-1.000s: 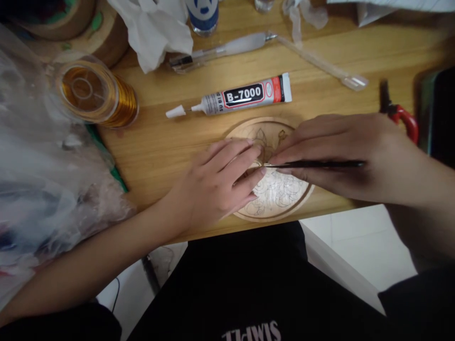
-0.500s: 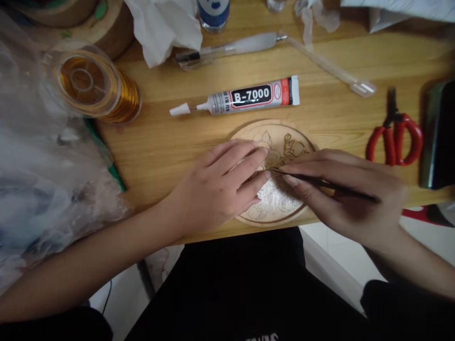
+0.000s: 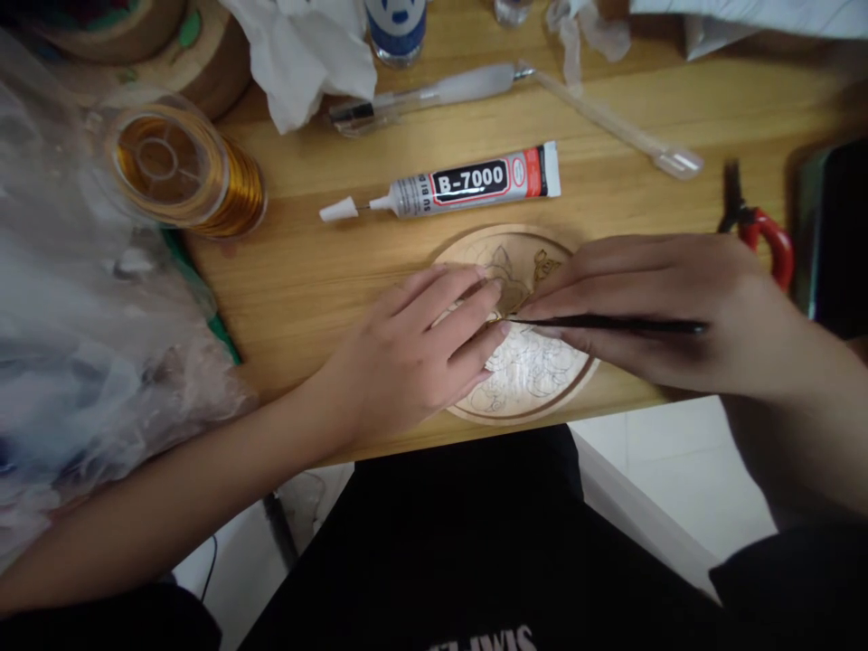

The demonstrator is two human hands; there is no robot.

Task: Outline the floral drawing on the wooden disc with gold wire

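Note:
A round wooden plaque with a pencil-like line drawing lies near the table's front edge. Gold wire bent into an outline sits on its upper right part, partly covered by my right hand. My left hand rests flat over the plaque's left side, fingers slightly spread. With my right hand I pinch dark tweezers, held almost level. Their tips meet the plaque's middle beside my left fingertips, where a short bit of gold wire shows. Whether the tips grip that wire I cannot tell.
A B-7000 glue tube lies beyond the plaque, a pin-stoppered cap at its nozzle. Left stand a gold wire spool and plastic wrapping. Red-handled pliers and a dark phone-like object lie right; a pen-like tool lies behind.
My right hand has swung up and away from the front edge, now covering part of the pliers, and the tweezers lie flatter. My left hand stays on the plaque. The view has shifted slightly.

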